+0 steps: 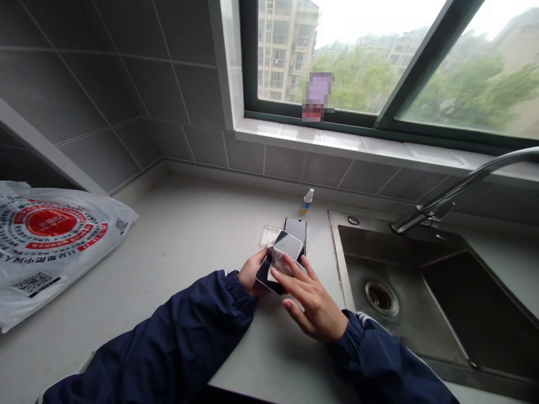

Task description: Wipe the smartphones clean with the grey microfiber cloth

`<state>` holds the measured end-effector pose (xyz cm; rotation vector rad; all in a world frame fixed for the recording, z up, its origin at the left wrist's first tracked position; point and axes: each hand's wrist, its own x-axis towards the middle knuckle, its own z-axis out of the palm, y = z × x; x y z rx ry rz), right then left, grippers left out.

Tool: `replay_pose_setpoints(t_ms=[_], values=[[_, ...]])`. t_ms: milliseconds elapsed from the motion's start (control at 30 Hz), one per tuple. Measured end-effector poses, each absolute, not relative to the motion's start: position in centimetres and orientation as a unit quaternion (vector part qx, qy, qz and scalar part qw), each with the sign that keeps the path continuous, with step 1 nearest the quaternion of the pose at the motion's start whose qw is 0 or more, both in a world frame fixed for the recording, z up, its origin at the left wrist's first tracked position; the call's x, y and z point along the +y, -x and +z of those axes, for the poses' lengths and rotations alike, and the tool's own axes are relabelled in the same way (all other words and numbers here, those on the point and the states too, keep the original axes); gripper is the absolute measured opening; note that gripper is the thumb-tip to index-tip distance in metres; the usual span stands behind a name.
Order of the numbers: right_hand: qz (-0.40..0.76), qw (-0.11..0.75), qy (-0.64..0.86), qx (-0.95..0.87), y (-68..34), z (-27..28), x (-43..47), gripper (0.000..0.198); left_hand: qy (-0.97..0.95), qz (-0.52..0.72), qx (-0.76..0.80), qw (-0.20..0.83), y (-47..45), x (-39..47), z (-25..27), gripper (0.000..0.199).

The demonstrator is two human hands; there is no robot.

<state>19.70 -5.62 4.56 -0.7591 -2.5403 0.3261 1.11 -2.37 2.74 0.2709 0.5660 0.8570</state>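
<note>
left hand (pixel 252 273) curled round the edge of a phone (pixel 291 242), held over the table (pixel 189 241) left of the sink (pixel 366 252). right hand (pixel 315 306) loosely spread, fingertips on a cloth (pixel 278 259) against the screen.

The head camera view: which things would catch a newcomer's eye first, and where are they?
Probably the white plastic bag with its bold red circular print, on the pale countertop at the left edge. Near the centre, the left hand holds a smartphone while the right hand touches a pale cloth lying on it. At the right, a curved chrome faucet rises behind the stainless-steel sink.
</note>
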Motion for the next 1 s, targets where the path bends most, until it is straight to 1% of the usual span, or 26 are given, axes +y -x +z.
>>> replay_pose_setpoints(t_ms=[67, 133, 233, 400, 600, 700, 800, 867, 1000], values=[[0.11, 0.255, 0.296, -0.914, -19.9, 4.2, -5.4, 0.054, -0.128, 0.397, 0.274, 0.866, -1.0, -2.3, 2.7, 0.054], [0.09, 0.29, 0.363, -0.881, -20.4, 3.7, -4.8, 0.053, -0.134, 0.366, 0.273, 0.879, -0.7, -2.2, 3.0, 0.061], [0.071, 0.303, 0.401, -0.862, -21.0, 3.2, -3.9, 0.053, -0.147, 0.342, 0.256, 0.892, -0.3, -2.2, 3.5, 0.068], [0.074, 0.289, 0.369, -0.88, -20.6, 3.5, -4.3, 0.048, -0.117, 0.357, 0.275, 0.885, -0.4, -2.3, 3.7, 0.06], [0.108, 0.263, 0.286, -0.915, -19.5, 4.7, -5.8, 0.046, -0.088, 0.458, 0.262, 0.845, -1.1, -2.2, 3.8, 0.048], [0.121, 0.242, 0.24, -0.932, -19.1, 5.4, -6.4, 0.043, -0.079, 0.462, 0.275, 0.84, -1.1, -2.2, 4.0, 0.045], [0.122, 0.223, 0.217, -0.942, -18.9, 5.8, -6.6, 0.038, -0.084, 0.446, 0.283, 0.845, -1.1, -2.2, 4.1, 0.047], [0.12, 0.228, 0.215, -0.942, -18.9, 5.9, -6.5, 0.04, -0.086, 0.443, 0.284, 0.846, -1.2, -2.3, 4.1, 0.05], [0.116, 0.24, 0.235, -0.935, -19.4, 5.5, -5.9, 0.05, -0.093, 0.442, 0.272, 0.85, -1.1, -2.4, 3.9, 0.05]])
